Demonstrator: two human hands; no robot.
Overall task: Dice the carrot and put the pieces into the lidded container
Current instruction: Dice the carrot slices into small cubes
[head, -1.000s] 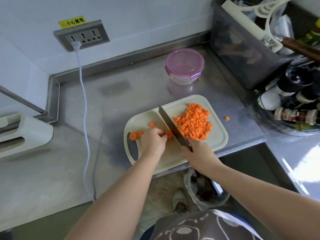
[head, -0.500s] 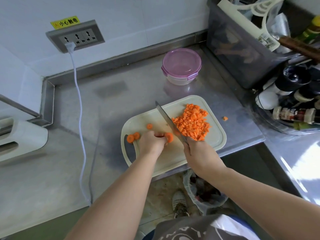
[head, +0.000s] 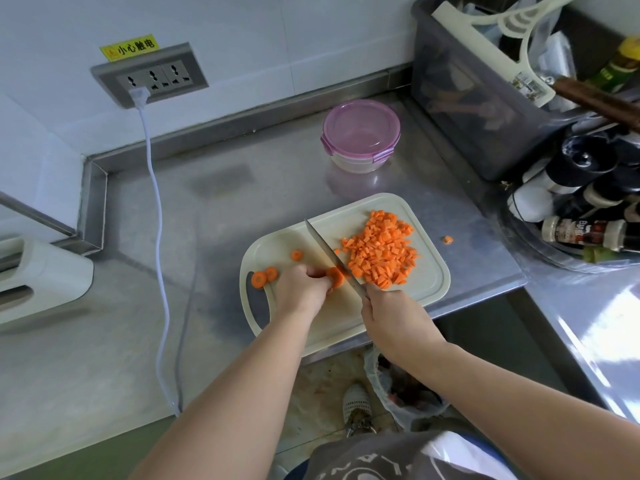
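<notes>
A cream cutting board (head: pixel 429 282) lies at the steel counter's front edge. A heap of diced carrot (head: pixel 381 252) covers its right half. My left hand (head: pixel 301 289) pinches a carrot slice (head: pixel 335 277) near the board's middle. My right hand (head: pixel 394 317) grips the handle of a knife (head: pixel 327 249), whose blade slants up-left right beside that slice. Three more carrot rounds (head: pixel 265 277) lie on the board's left part. A round container with a purple clip lid (head: pixel 362 133), shut, stands behind the board.
One carrot bit (head: pixel 447 240) lies on the counter right of the board. A grey bin of utensils (head: pixel 485 98) and a bowl of spice bottles (head: pixel 581 230) crowd the right. A white cable (head: pixel 157 237) runs from the wall socket. A white appliance (head: pixel 38 275) sits left.
The knife has shifted slightly left, from beside the diced heap toward the slice held by my left hand. My left hand stays on the slice.
</notes>
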